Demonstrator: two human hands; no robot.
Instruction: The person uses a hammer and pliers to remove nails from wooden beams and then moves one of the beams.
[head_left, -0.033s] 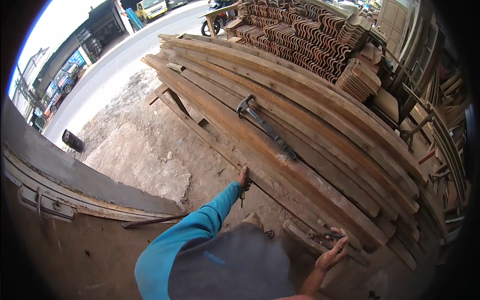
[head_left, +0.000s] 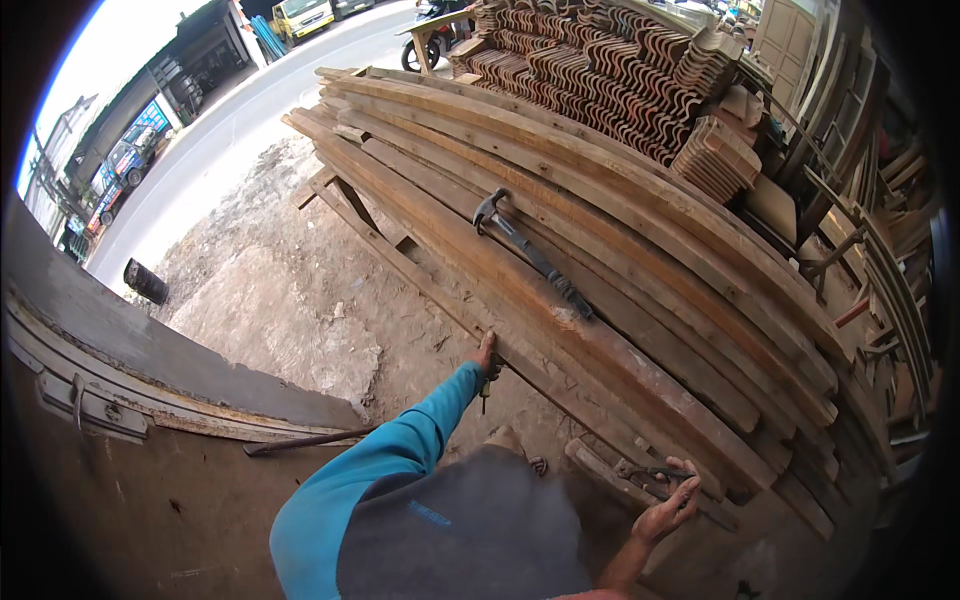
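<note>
My left hand (head_left: 487, 355) is closed round the near edge of a long, narrow wooden plank (head_left: 420, 283), the thumb on top. A small yellowish piece (head_left: 485, 402) shows just below that hand; I cannot make out what it is. At the lower right my right hand (head_left: 668, 508) is curled round the handles of dark metal pincers (head_left: 650, 472). Their jaws point left, over the near end of the plank. A claw hammer (head_left: 530, 252) with a dark handle lies across the stacked beams (head_left: 600, 330), beyond both hands.
Clay roof tiles (head_left: 590, 80) are piled behind the beams. To the right stand frames and loose timber (head_left: 890, 290). A grey wall (head_left: 180, 345) runs along the left, with a dark bar (head_left: 310, 441) near its end. A black container (head_left: 146, 281) stands on the ground towards the road.
</note>
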